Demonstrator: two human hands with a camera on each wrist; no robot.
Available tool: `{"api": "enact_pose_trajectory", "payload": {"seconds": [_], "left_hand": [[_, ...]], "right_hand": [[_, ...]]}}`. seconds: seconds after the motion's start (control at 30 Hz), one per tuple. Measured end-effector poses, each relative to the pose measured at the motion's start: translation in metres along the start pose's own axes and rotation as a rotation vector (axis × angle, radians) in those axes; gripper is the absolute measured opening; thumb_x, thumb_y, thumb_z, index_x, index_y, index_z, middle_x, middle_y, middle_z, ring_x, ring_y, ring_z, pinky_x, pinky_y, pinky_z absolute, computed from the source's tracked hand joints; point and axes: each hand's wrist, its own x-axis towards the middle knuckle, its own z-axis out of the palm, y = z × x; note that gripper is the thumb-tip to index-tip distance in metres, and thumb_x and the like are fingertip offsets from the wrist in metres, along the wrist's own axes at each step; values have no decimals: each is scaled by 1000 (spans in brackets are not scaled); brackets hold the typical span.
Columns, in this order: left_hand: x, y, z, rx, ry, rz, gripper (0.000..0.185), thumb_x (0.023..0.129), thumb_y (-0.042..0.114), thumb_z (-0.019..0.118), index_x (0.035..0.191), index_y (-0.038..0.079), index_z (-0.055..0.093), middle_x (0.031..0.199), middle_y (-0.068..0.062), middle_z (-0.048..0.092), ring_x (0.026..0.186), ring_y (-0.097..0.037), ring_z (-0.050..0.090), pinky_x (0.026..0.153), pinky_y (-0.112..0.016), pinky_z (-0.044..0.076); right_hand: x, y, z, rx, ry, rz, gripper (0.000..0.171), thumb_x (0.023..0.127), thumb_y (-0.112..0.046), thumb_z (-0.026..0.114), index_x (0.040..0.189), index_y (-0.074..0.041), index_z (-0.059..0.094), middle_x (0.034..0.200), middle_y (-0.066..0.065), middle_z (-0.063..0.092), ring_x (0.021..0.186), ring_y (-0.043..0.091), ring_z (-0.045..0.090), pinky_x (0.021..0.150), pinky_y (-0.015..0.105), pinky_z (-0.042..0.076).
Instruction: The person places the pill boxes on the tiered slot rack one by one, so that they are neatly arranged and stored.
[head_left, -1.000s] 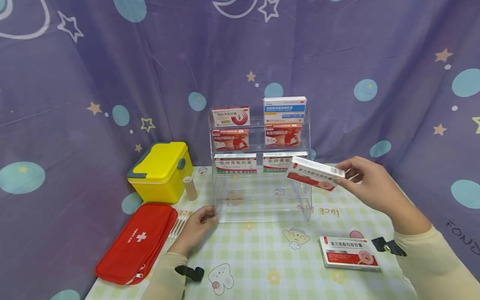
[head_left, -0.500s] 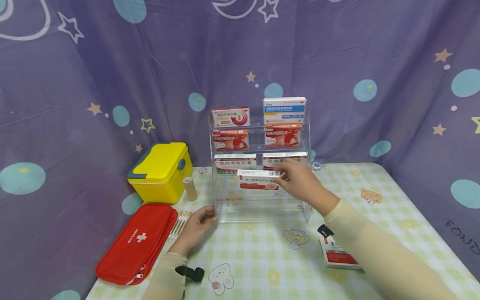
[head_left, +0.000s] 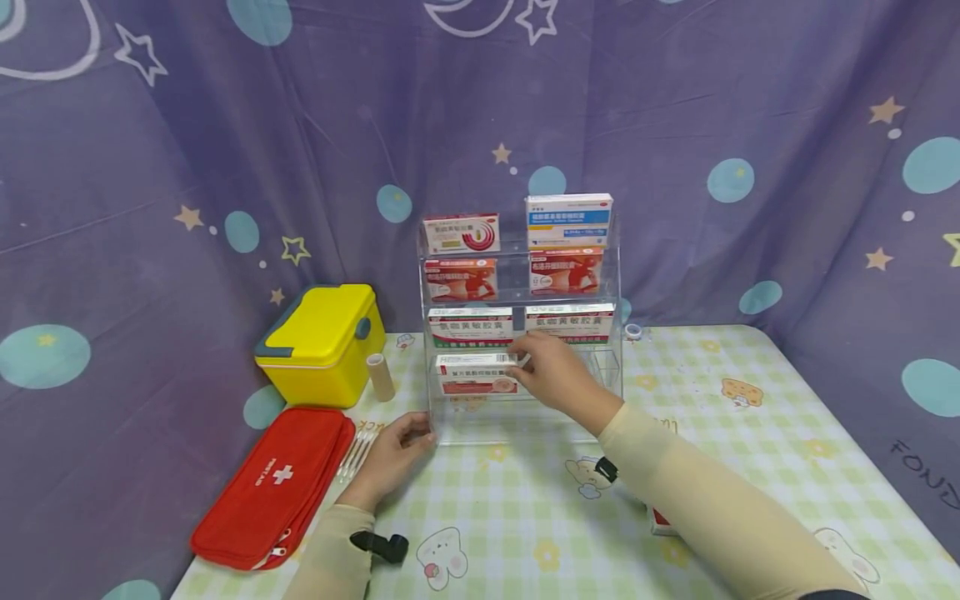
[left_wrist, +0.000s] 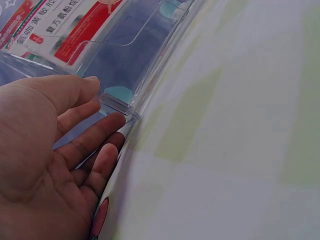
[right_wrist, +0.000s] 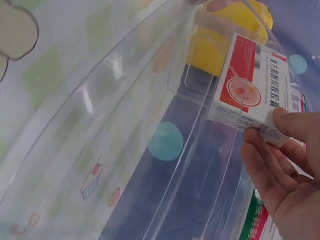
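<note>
- Now your right hand [head_left: 551, 373] pinches one short end of a flat cardboard medicine box [head_left: 477, 374], white with a red band; thumb on top and fingers [right_wrist: 265, 172] curled under it, as the right wrist view shows.
- That medicine box sits upright and level in the lowest left slot of the clear plastic rack [head_left: 609, 392], its printed face turned toward you.
- Rack: hard, glossy, see-through plastic, stepped in tiers, with straight edges and rounded corners. Higher tiers hold six more cardboard cartons [head_left: 519, 267], two side by side per step.
- Your left hand [head_left: 392, 454] rests against the rack's front left bottom corner, fingers [left_wrist: 87, 142] relaxed and nearly straight, fingertips touching the clear edge; it grips nothing.
- Table [head_left: 750, 433]: smooth cloth, pale green and yellow check with small cartoon prints.
- Left of the rack: a yellow plastic case [head_left: 322, 342], boxy with rounded corners, a grey-green rim and latch.
- Just in front of the case stands a small tan cylinder [head_left: 380, 376], upright; material hard to tell.
- Nearer you on the left lies a red fabric pouch [head_left: 273, 485], soft and oblong, with a white cross and a zip along its edge.
- Thin white swabs [head_left: 358, 451] lie between the pouch and your left hand.
- Another red and white carton [head_left: 660, 521] lies flat on the table, mostly hidden under your right sleeve.
- Backdrop: a draped purple cloth [head_left: 675, 125], softly creased, printed with stars, moons and teal dots.
</note>
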Motion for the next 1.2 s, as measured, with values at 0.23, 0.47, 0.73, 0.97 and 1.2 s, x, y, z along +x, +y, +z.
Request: {"api": "enact_pose_trajectory", "payload": {"seconds": [0.23,0.47,0.73,0.97,1.2], "left_hand": [[0,0,-1,7,-7,-5,38,99,17,73,135,7,66,122,-6,72,112,-22,64,103,-47,50],[1,1,-1,7,-7,-22,38,100,17,73,136,8,66,122,-6,71,114,-23,63,105,-50,49],[0,2,-2,5,-8,-38,40,100,18,73,137,8,65,124,-6,71,116,-24,63,107,-51,48],[2,2,-2,-11,-12,-30,39,99,17,73,136,8,66,123,-6,71,115,-23,63,106,-49,48],[1,2,-2,2,-7,-30,39,99,18,74,136,8,66,122,-5,71,115,-23,63,106,-49,48]], "right_hand": [[2,-3,7,30,9,-10,24,94,-23,82,115,-13,74,104,-2,66,85,9,70,73,23,57],[4,-3,8,21,20,-26,24,94,-24,82,114,-13,74,104,-2,66,84,9,70,73,23,58],[3,-3,4,34,5,-7,30,94,-22,82,120,-11,72,110,1,66,85,10,72,73,23,58],[-23,2,-28,25,-19,-3,36,94,-22,82,126,-11,69,122,6,66,90,14,73,76,30,61],[-85,34,-74,23,-53,27,35,93,-24,83,125,-17,70,116,-4,66,95,16,70,80,39,60]]}}
